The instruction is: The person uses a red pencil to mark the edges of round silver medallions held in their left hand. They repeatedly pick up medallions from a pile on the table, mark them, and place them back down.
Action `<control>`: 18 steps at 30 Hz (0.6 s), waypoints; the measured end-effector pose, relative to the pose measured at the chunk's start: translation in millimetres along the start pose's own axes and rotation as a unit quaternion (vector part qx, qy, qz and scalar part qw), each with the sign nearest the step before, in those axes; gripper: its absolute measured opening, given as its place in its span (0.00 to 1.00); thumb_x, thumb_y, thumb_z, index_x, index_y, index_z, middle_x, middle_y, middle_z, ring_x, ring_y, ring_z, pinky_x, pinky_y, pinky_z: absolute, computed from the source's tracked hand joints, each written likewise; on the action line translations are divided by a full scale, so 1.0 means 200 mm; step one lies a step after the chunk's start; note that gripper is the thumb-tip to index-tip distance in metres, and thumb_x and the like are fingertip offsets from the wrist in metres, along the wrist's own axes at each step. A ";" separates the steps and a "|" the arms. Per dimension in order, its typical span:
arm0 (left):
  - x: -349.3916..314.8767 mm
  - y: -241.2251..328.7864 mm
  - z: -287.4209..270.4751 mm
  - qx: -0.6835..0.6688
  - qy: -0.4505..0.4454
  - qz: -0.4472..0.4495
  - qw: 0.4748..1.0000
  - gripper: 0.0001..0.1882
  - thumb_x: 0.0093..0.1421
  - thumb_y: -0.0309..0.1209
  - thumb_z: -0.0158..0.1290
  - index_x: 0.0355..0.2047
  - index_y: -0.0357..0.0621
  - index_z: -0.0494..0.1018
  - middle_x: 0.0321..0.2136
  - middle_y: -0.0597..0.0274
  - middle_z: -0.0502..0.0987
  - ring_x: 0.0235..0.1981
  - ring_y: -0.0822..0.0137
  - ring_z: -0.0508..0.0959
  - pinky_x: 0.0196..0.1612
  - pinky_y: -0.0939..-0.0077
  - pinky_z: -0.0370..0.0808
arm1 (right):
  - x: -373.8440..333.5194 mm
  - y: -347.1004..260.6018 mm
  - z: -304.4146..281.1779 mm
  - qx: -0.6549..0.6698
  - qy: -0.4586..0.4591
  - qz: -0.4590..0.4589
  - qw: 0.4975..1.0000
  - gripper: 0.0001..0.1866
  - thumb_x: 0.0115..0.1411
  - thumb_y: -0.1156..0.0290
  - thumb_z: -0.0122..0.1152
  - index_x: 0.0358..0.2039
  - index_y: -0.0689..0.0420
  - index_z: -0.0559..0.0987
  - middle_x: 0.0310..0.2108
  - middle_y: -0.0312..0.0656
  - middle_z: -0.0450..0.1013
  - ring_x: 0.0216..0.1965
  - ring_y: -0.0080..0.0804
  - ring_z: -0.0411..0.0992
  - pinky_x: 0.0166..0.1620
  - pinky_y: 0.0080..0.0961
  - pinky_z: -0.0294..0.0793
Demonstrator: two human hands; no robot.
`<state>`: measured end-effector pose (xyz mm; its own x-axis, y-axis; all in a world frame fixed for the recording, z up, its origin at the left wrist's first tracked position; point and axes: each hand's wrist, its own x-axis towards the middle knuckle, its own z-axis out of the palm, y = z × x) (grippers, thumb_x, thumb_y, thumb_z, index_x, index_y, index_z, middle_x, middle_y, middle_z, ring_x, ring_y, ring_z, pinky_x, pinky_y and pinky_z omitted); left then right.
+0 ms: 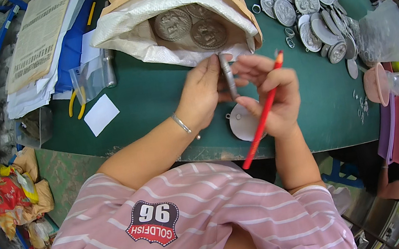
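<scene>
My left hand (200,94) grips a round grey metal medal (229,80), turned edge-on so that its faces hardly show. Fingers of my right hand (280,91) are at the medal's other side, and a red pencil (264,116) is held in that same hand, slanting across the palm. Under the right hand, a flat pale medal with a small loop (242,123) lies on the green table (152,96), partly covered. Just beyond both hands, a white-lined brown sack (123,29) gapes toward me, with embossed medals (173,25) inside.
A large heap of medals (306,1) spreads over the far right, beside clear plastic wrapping (388,35) and a pink cup (376,85). To the left are stacked papers (36,46), yellow-handled pliers (77,105), a metal cylinder (108,68) and a white card (101,114).
</scene>
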<state>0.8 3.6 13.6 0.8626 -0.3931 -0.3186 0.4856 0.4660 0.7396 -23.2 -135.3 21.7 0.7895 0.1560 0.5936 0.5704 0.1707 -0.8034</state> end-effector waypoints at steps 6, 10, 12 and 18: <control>0.00 0.07 0.01 -0.355 -0.183 -0.103 0.911 0.42 0.58 0.62 0.30 0.57 0.37 0.53 0.58 0.41 0.54 0.60 0.49 0.56 0.60 0.53 0.53 | -0.01 -0.02 0.02 -0.037 -0.030 -0.019 0.999 0.12 0.52 0.82 0.58 0.29 0.59 0.63 0.43 0.58 0.69 0.41 0.41 0.72 0.42 0.29 0.71; 0.01 0.08 0.01 -0.391 -0.183 -0.074 0.899 0.39 0.59 0.59 0.32 0.58 0.37 0.52 0.60 0.44 0.52 0.61 0.51 0.54 0.61 0.54 0.53 | -0.02 -0.01 -0.01 -0.069 0.136 0.017 0.988 0.13 0.54 0.81 0.58 0.31 0.59 0.61 0.38 0.53 0.70 0.35 0.30 0.71 0.38 0.23 0.72; 0.01 0.07 0.01 -0.393 -0.183 -0.058 0.899 0.38 0.60 0.57 0.33 0.59 0.37 0.50 0.60 0.46 0.51 0.61 0.53 0.53 0.61 0.55 0.52 | -0.02 -0.01 -0.01 -0.099 0.146 0.056 0.983 0.15 0.52 0.80 0.61 0.30 0.59 0.61 0.36 0.49 0.70 0.33 0.26 0.70 0.36 0.20 0.71; -0.01 0.07 0.05 -0.369 -0.166 -0.002 0.915 0.37 0.61 0.56 0.32 0.58 0.36 0.52 0.60 0.46 0.52 0.62 0.53 0.52 0.63 0.59 0.49 | -0.02 0.01 -0.02 -0.154 0.085 0.090 0.980 0.18 0.48 0.80 0.65 0.30 0.58 0.61 0.31 0.41 0.69 0.30 0.21 0.67 0.32 0.15 0.69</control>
<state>3.9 3.2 30.1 0.8293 -0.5578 -0.0330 0.5581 0.8240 0.0981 -24.9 -139.0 17.5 0.8949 -0.0129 0.4461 0.4394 -0.1501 -0.8857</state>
